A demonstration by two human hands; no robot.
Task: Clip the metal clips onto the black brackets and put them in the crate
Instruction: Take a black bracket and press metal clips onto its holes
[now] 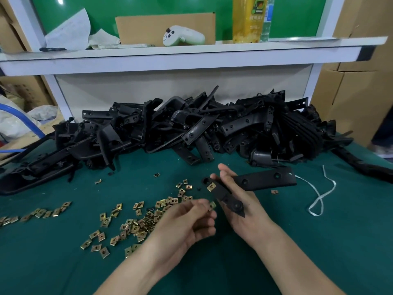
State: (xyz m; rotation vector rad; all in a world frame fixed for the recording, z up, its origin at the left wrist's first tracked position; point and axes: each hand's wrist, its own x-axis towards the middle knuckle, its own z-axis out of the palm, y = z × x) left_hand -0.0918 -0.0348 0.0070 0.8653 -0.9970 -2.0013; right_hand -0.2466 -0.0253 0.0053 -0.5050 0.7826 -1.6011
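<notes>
My right hand (240, 201) holds a black bracket (263, 180) above the green table, its long arm pointing right. One brass metal clip (211, 186) sits on the bracket's left tab. My left hand (189, 220) pinches another metal clip (212, 205) at its fingertips, right beside the bracket's lower end. Several loose clips (136, 224) lie scattered on the cloth to the left of my hands. A large heap of black brackets (191, 128) fills the back of the table. No crate is in view.
A white string (319, 196) lies on the cloth at the right. A white shelf (191, 56) overhangs the heap, carrying a controller (182, 36), a cardboard piece and bottles. Cardboard boxes (348, 92) stand at the right, bags and a blue tube at the left.
</notes>
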